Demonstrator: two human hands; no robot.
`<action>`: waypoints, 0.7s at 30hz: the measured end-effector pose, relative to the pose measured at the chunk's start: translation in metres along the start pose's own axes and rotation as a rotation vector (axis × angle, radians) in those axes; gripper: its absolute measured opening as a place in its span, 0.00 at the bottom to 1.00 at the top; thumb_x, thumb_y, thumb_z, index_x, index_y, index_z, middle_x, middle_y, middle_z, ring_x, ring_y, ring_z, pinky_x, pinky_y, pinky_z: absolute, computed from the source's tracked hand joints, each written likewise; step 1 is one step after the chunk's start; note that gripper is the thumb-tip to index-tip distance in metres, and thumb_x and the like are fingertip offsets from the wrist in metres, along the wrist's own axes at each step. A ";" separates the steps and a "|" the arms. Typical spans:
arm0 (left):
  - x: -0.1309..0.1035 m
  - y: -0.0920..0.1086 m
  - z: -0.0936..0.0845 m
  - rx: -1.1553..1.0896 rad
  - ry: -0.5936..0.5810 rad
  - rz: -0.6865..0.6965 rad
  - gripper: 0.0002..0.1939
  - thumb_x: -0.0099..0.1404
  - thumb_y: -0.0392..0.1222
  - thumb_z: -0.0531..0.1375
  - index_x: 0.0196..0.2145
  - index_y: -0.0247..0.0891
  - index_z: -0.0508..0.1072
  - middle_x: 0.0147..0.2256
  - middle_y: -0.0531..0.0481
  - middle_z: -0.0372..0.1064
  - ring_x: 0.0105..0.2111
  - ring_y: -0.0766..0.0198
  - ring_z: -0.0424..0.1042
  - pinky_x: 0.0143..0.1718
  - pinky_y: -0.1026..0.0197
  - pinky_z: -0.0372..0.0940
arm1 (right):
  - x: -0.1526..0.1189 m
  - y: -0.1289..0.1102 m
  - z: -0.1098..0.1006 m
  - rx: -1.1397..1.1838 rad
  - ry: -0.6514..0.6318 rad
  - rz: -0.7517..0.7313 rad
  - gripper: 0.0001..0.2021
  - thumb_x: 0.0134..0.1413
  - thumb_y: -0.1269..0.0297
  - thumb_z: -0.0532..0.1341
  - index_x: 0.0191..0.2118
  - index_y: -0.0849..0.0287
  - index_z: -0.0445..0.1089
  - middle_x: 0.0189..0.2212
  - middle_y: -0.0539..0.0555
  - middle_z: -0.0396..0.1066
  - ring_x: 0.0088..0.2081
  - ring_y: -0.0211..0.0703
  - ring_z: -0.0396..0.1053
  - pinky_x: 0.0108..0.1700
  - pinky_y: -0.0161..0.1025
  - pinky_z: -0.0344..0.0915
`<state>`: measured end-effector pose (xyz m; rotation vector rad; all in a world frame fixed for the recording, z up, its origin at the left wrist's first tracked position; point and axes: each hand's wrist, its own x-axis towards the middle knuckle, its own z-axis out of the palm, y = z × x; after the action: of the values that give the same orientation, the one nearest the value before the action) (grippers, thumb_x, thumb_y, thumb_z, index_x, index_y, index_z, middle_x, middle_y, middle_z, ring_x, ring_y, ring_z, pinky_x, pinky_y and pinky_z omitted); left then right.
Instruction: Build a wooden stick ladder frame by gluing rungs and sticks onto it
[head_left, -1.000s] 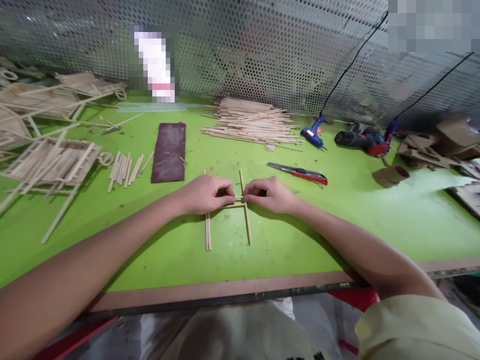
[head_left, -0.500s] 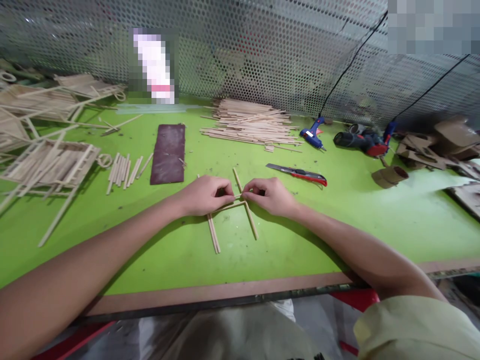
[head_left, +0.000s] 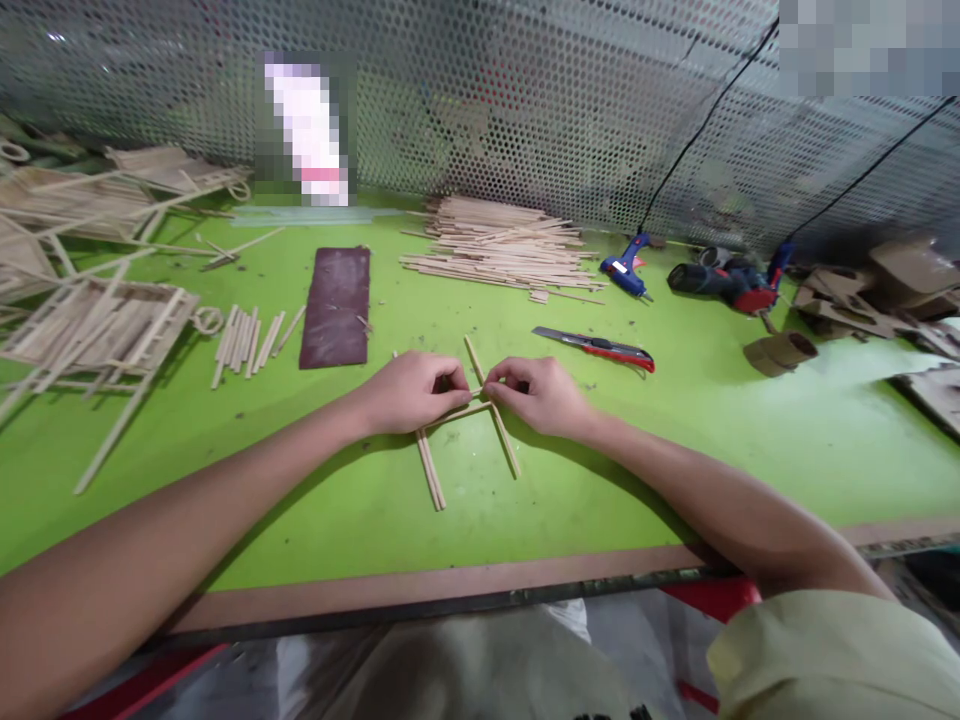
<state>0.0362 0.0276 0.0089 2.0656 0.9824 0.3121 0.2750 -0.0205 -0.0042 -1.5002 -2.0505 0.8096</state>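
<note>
A small frame of thin wooden sticks (head_left: 454, 414) lies on the green table, with two long side pieces joined by a crosspiece. My left hand (head_left: 424, 392) is closed in a pinch on a short thin stick (head_left: 476, 392) just above that crosspiece. At the stick's other end, my right hand (head_left: 536, 395) pinches it beside the right side piece (head_left: 505, 440). The left side piece (head_left: 431, 470) looks doubled and runs partly beneath my left hand.
Behind lie a stick pile (head_left: 502, 245), a dark red sheet (head_left: 335, 308), a utility knife (head_left: 594, 348) and a blue glue gun (head_left: 627, 268). Short sticks (head_left: 244, 340) and wooden models (head_left: 105, 325) lie left. A brown roll (head_left: 780, 352) stands right.
The lower ends of the stick frame have shifted slightly to the right. Both hands keep almost the same place and the same pinch.
</note>
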 end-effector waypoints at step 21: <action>0.002 0.001 -0.001 0.008 0.013 -0.070 0.16 0.68 0.57 0.64 0.35 0.41 0.80 0.33 0.47 0.81 0.30 0.56 0.74 0.33 0.56 0.62 | 0.000 -0.009 0.000 -0.081 0.028 0.068 0.06 0.72 0.64 0.67 0.45 0.57 0.82 0.28 0.48 0.77 0.28 0.37 0.68 0.33 0.35 0.57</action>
<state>0.0374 0.0289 0.0097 2.0334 1.0631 0.2862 0.2685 -0.0224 0.0020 -1.6246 -2.0438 0.7346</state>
